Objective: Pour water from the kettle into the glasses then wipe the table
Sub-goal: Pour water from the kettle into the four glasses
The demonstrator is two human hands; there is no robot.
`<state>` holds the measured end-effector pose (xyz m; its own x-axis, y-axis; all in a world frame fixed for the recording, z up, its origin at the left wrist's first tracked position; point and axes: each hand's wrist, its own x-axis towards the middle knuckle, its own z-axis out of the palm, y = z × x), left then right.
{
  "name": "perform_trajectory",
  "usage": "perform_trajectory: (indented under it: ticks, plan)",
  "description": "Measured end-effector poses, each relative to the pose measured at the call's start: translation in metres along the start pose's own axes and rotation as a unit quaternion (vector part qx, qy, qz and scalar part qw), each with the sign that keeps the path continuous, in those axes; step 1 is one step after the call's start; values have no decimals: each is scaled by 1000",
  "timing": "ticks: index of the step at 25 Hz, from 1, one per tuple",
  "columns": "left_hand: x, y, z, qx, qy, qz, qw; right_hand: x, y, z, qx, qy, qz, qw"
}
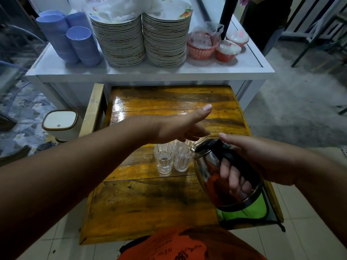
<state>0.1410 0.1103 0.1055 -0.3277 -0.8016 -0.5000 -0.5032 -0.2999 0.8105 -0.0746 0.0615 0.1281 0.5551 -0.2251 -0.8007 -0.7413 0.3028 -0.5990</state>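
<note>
Right hand: I see my right hand wrapped round the black handle of the kettle, fingers curled through it and thumb laid along the top.
Kettle: steel body, tilted with its spout towards the glasses, held just above the right part of the wooden table; whether water is running I cannot tell.
Left hand: my left hand reaches across above the glasses, fingers extended and loose, thumb up, holding nothing; its fingertips are right at the kettle lid, and I cannot tell if they touch it.
Glasses: a tight cluster of clear ribbed glasses stands at the middle of the table, just beside the kettle's spout; the far ones are partly hidden under my left hand.
In the way: my left forearm crosses the table's left side and covers part of the cluster.
Green cloth: lies on the table's near right corner, partly under the kettle from this view.
Beyond the table: a white counter carries two tall stacks of plates, stacks of blue cups on the left, and red baskets wrapped in plastic on the right.
Floor, left: a small white bin with a brown rim stands beside the table.
</note>
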Motion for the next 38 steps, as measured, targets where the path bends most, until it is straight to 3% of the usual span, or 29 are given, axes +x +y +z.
perform_trajectory:
  ticks: [38]
  plan:
    - [-3,0,0,-10,21,-8,1000,-2,-19,-12,-37,-43,40,998]
